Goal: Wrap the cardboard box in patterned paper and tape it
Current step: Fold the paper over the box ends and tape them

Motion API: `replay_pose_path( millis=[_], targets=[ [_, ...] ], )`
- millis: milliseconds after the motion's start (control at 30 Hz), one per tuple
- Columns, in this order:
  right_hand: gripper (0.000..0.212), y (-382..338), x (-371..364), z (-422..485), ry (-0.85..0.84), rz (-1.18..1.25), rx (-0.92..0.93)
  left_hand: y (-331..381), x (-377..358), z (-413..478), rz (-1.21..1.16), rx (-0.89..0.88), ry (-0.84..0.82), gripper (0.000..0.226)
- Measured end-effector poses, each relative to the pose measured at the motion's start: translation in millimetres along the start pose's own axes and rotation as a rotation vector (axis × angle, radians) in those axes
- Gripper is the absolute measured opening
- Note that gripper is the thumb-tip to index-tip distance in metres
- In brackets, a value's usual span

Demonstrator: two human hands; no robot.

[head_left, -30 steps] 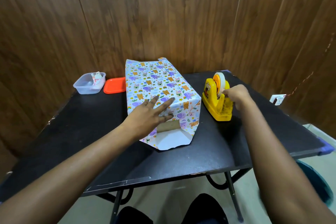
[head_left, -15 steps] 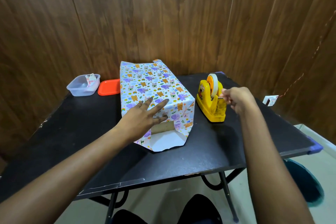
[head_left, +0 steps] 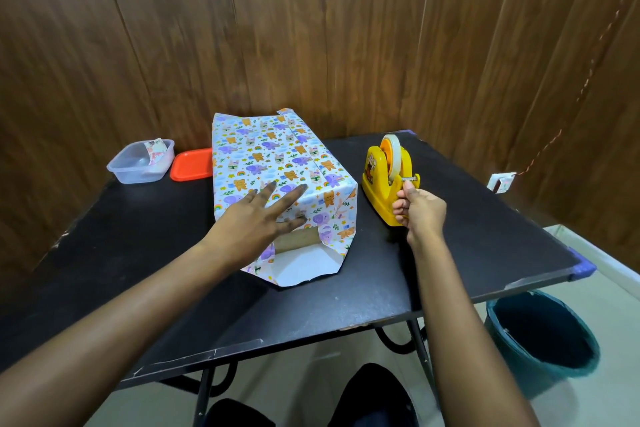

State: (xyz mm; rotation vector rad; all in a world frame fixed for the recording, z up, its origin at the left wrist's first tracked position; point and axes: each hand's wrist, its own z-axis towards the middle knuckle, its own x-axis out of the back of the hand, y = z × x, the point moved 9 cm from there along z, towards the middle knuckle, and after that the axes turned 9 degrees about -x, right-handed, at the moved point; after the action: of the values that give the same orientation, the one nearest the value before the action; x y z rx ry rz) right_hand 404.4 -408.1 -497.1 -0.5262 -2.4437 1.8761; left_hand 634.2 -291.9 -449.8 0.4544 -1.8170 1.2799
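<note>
One oblong paper-wrapped cardboard box (head_left: 277, 163)

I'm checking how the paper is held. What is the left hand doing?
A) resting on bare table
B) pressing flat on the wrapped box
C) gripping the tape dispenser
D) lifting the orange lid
B: the left hand lies with fingers spread on the wrapped box; the right hand pinches tape at the dispenser.

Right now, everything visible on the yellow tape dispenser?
The yellow plastic tape dispenser stands upright on the black table, right of the paper-wrapped box, apart from it. An orange-cored roll of pale tape sits in its cradle; a cartoon sticker marks its side. The right hand pinches at its cutter, apparently gripping the tape end.
</note>
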Motion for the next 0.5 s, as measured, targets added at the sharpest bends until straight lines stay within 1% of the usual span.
replay_pose_path(
  millis=[67, 167, 333, 500],
  targets=[
    [0.033, 1.9, -2.7, -2.3, 0.002, 0.076, -0.028, -0.1, 0.3, 0.3, 0.001, 0.005, -0.007, 0.074],
    [0.032, 6.0, -5.9, -2.5, -0.008, 0.203, -0.123, -0.7, 1.2, 0.1, -0.001, 0.005, -0.01, 0.075],
    [0.032, 4.2, -4.9, -1.1, -0.006, 0.131, -0.133, -0.8, 1.7, -1.4, 0.005, 0.005, -0.016, 0.075],
    [0.032, 7.9, -7.5, -1.1, 0.008, 0.145, -0.153, -1.3, 0.2, -1.2, 0.006, 0.012, -0.006, 0.076]
  ],
)
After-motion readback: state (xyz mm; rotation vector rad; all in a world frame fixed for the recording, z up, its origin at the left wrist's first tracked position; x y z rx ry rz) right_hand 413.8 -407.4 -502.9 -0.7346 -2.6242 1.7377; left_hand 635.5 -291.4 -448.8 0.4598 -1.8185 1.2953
